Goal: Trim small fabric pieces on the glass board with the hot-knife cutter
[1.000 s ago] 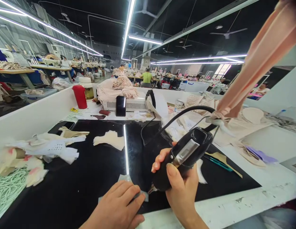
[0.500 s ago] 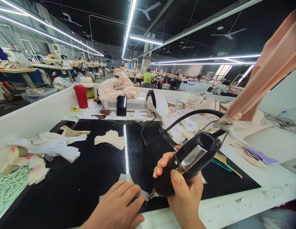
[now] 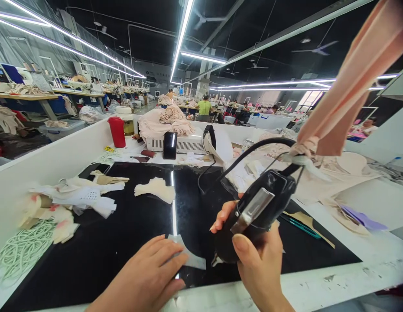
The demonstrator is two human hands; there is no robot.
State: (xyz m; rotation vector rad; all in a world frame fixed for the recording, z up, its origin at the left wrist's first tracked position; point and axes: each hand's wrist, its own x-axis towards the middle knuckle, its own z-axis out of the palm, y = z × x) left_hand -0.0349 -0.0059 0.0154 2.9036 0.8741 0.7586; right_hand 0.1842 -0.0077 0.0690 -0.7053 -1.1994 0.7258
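My right hand (image 3: 256,255) grips a black electric fabric cutter (image 3: 253,216) with a metal plate on its side, tilted nose down. Its small metal foot is just right of a pale grey fabric piece (image 3: 191,259) with a curved edge, apart from it. Over the left part of that piece lies my left hand (image 3: 152,268), fingers stretched out and covering some of the cloth. A pink fabric strip (image 3: 344,95) is knotted around the cutter's cord end and runs up to the right. Both hands are above a black mat (image 3: 107,255).
Left on the mat are white scraps (image 3: 91,195), a cream piece (image 3: 156,189) and green cord (image 3: 22,247). Teal tweezers (image 3: 302,226) lie right of the cutter. A phone (image 3: 169,145) and red cup (image 3: 117,132) stand behind. The black cable (image 3: 253,151) arches over the mat.
The cutter's nose has drawn away from the grey piece's right end. My left hand has slid left and nearer, so more of the piece shows. The view has shifted slightly.
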